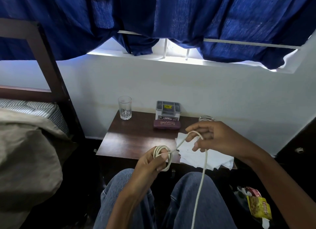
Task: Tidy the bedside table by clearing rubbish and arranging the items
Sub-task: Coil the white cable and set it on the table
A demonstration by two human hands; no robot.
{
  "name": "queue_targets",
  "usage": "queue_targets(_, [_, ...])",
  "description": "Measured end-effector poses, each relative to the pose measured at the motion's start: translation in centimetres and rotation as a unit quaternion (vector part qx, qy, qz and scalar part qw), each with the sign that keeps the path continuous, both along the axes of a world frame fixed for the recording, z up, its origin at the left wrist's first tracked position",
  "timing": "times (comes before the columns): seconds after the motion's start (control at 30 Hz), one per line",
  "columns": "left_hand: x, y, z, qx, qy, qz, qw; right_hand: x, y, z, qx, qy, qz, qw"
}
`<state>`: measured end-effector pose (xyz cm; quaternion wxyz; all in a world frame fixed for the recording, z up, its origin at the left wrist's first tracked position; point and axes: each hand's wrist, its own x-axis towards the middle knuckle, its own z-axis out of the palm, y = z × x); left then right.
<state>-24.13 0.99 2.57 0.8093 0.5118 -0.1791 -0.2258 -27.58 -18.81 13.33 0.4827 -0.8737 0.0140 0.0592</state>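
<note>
Clearly the white cable (204, 167) is handling as a light, limp, slightly springy thing. It is hanging in the air in front of the bench (130, 139), over the person's knees, and touching nothing on the bench.

The left hand (150, 162) is holding the coil (168, 160) already wound, its grip narrow, with fingers through the loops and the thumb pinning them. The right hand (215, 138) is pinching the free run in a raised loop, and the tail is dropping between the legs and out of view. The loops are probably wanting to spring open, so the best hold is likely across all the turns at once.

As for writing, the maroon spectacle case (167, 124) is showing "PRINCE OPTICALS" in gold. The grey organiser (168, 109) behind it is carrying a yellow sticker too small to read. The yellow packet (259, 207) on the floor is showing red lettering I cannot make out.
</note>
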Motion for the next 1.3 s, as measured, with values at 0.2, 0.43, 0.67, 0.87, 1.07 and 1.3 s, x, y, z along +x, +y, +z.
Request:
queue_targets(0.2, [0.3,0.1,-0.3,0.110,-0.074,0.090,0.987,0.3,0.2,-0.1,0.062,-0.084,-0.127,0.986])
queue_targets(0.43, [1.2,0.6,-0.1,-0.129,0.184,0.101,0.969,0.5,0.1,-1.0,-0.056,-0.108,-0.071,0.990])
queue_targets(0.67, [1.9,1.6,-0.5,-0.359,0.347,0.019,0.866,1.1,0.0,-3.6,-0.165,-0.070,-0.018,0.984])
queue_targets(0.87, [1.5,1.5,0.2,-0.363,0.339,0.034,0.868,0.8,1.1,-4.9,-0.266,-0.045,0.014,0.963])
queue_targets(1.07, [1.1,0.6,0.6,-0.316,0.266,0.087,0.907,0.2,3.6,-5.5,-0.321,-0.015,0.098,0.942])
queue_targets(1.3, [1.4,-1.4,-1.4,-0.007,0.019,0.118,0.993,-0.4,5.3,-5.5,-0.340,-0.029,0.129,0.931])
